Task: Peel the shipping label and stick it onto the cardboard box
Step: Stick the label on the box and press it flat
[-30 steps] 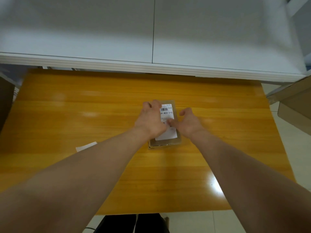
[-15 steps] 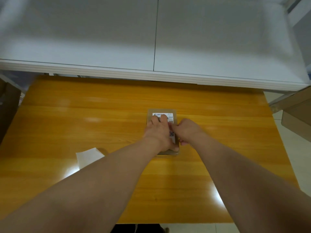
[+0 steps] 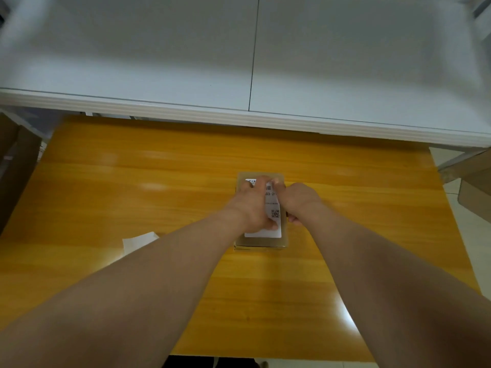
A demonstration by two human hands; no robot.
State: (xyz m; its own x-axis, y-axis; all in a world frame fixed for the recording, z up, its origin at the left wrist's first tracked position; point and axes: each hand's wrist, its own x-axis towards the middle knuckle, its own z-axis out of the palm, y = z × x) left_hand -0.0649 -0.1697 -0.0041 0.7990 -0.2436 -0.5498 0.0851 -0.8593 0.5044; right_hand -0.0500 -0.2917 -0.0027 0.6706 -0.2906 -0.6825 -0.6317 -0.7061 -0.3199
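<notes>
A small flat cardboard box (image 3: 265, 243) lies on the orange wooden table (image 3: 132, 187), right of centre. A white shipping label (image 3: 273, 208) with a barcode and a QR code lies on the box's top. My left hand (image 3: 251, 205) rests flat on the label's left half, fingers stretched toward the far edge. My right hand (image 3: 297, 200) presses on the label's right edge and the box's right side, fingers bent. Both hands hide much of the label.
A white sheet of backing paper (image 3: 138, 241) lies on the table left of my left forearm. A white cabinet top (image 3: 239, 75) runs along the table's far edge. Brown cardboard boxes (image 3: 475, 187) stand off the table at right and at left.
Both hands have slid along the label toward the box's far end, uncovering the label's near part with the QR code. The camera tilted slightly.
</notes>
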